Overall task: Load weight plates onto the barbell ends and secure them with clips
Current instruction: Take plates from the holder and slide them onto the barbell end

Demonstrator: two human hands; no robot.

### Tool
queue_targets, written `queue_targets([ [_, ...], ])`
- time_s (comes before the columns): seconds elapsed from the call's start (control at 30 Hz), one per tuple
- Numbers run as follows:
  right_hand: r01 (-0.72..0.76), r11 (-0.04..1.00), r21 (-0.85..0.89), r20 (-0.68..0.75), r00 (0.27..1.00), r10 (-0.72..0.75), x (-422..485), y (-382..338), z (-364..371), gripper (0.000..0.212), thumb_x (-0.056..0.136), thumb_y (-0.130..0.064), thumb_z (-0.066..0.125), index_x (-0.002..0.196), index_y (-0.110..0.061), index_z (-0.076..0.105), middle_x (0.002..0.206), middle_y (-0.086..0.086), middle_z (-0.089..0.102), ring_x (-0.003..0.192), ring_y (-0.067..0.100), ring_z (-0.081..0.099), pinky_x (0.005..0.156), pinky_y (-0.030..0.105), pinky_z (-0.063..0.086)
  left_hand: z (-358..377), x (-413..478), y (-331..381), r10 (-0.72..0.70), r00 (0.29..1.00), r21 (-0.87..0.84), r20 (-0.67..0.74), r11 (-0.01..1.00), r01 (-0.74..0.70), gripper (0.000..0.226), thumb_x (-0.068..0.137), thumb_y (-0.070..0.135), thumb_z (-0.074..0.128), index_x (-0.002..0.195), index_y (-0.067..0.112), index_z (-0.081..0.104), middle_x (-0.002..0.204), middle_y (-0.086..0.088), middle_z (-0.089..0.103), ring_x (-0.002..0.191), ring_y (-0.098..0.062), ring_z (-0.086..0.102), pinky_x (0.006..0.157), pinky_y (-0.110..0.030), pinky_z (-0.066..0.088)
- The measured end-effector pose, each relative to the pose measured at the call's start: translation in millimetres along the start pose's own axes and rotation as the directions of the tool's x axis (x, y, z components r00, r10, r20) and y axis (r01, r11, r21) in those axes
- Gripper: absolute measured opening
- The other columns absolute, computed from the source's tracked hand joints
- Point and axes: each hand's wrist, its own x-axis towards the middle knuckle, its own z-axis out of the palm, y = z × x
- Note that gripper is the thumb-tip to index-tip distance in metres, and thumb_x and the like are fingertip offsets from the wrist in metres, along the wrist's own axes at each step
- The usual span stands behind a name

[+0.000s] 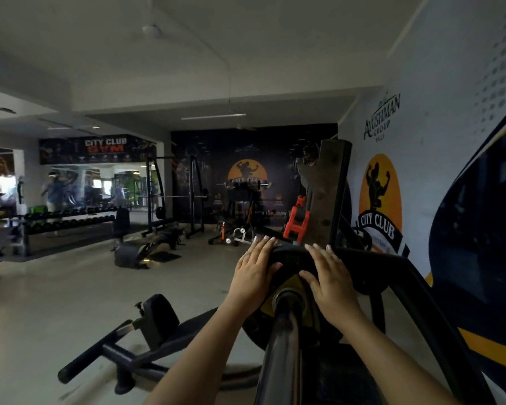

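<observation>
A black weight plate [289, 260] with a yellow hub label sits on the barbell sleeve [284, 340], which runs from the bottom of the view up to the plate's centre hole. My left hand [254, 267] lies flat on the plate's upper left face, fingers curled over the rim. My right hand [330, 276] presses flat on the upper right face. No clip shows on the sleeve.
A rusty rack upright [327, 194] rises just behind the plate, with an orange bracket [297, 223] beside it. A black bench frame [146, 331] lies low at the left. The printed wall [450, 171] is close on the right. Dumbbell racks and machines stand far back.
</observation>
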Motion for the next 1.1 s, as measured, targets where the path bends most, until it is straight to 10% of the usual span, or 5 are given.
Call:
queue_targets([
  [0.53, 0.029, 0.999, -0.039, 0.059, 0.998, -0.027, 34.9, 33.1, 17.6, 0.056, 0.093, -0.038, 0.041, 0.142, -0.018, 0.023, 0.150, 0.004, 0.027, 0.141, 0.019, 0.011, 0.113, 0.036, 0.009, 24.5, 31.9, -17.7, -0.030, 0.998, 0.026, 0.047, 0.999, 0.029, 0.054, 0.096, 0.036, 0.036, 0.143, 0.021, 0.015, 0.153, -0.001, 0.014, 0.139, -0.010, -0.001, 0.111, -0.031, 0.005],
  [1.1, 0.113, 0.989, -0.097, -0.002, 0.994, -0.113, -126.7, -162.1, -127.3, 0.052, 0.086, -0.023, 0.058, 0.133, -0.011, 0.041, 0.140, 0.011, 0.044, 0.134, 0.025, 0.030, 0.112, 0.035, 0.014, -159.2, -158.6, 95.6, 0.142, 0.988, 0.187, 0.052, 0.971, -0.150, 0.052, 0.095, 0.040, 0.037, 0.140, 0.017, 0.027, 0.150, -0.004, 0.027, 0.139, -0.015, 0.015, 0.112, -0.034, 0.010],
])
